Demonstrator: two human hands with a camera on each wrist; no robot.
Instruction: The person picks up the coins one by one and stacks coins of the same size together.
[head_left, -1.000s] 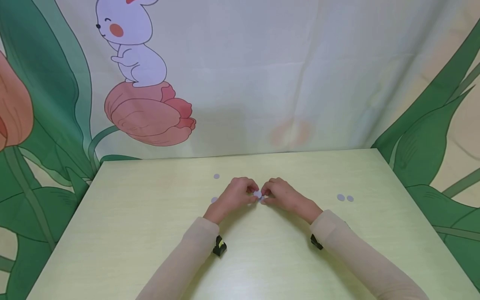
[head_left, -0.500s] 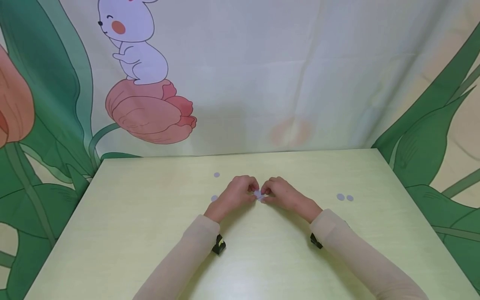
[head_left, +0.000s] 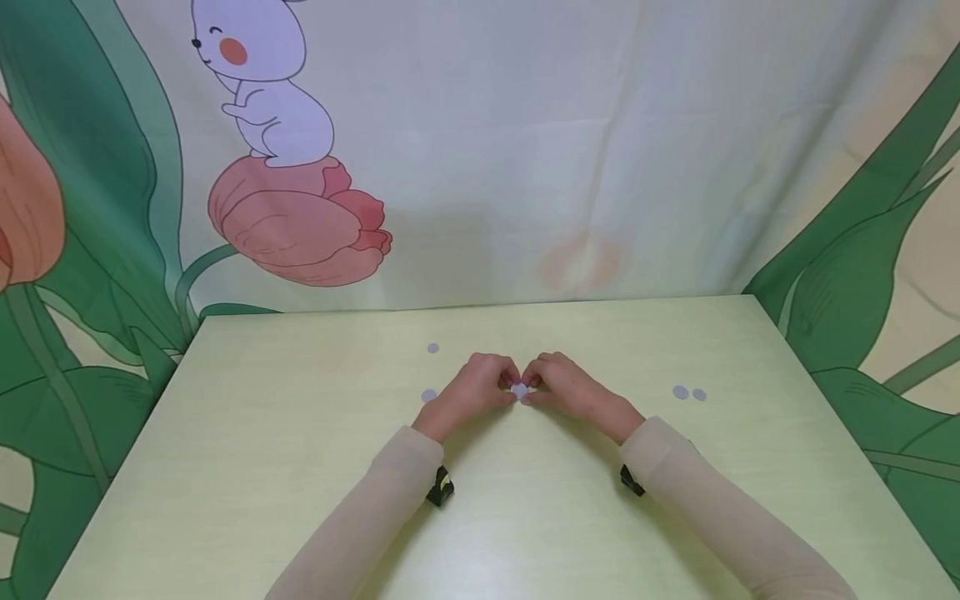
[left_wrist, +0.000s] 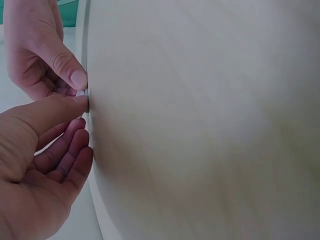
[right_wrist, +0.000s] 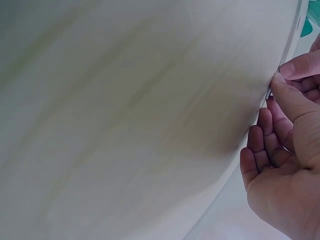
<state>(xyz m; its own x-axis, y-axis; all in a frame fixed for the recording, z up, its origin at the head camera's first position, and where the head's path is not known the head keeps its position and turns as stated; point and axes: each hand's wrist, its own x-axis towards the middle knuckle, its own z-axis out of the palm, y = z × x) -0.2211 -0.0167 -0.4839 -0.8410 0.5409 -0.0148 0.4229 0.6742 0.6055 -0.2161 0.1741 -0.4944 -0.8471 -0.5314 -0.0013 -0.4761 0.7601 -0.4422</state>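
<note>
In the head view both hands meet over the middle of the table. Thumb and fingers of my left hand [head_left: 480, 385] pinch a small pale lilac disc [head_left: 519, 391] by its left side. From the other side my right hand [head_left: 566, 388] pinches at the same spot; whether it holds this disc or another under it is hidden. In the left wrist view, thin pale edges [left_wrist: 82, 94] show between the thumbs, low against the tabletop. The right wrist view has the right thumb and fingers [right_wrist: 282, 92] close to the left hand, the disc mostly covered.
Left of the hands lie two similar discs, a far one [head_left: 432, 348] and a nearer one [head_left: 429, 396] partly beside the left wrist. Two more, a larger disc [head_left: 680, 392] and a smaller disc [head_left: 700, 395], lie at the right. A printed curtain [head_left: 480, 167] hangs behind the table [head_left: 225, 467].
The disc in my left hand has shifted slightly right, over the one at my right fingers. Two offset discs now look like one. The hands have drawn slightly closer together.
</note>
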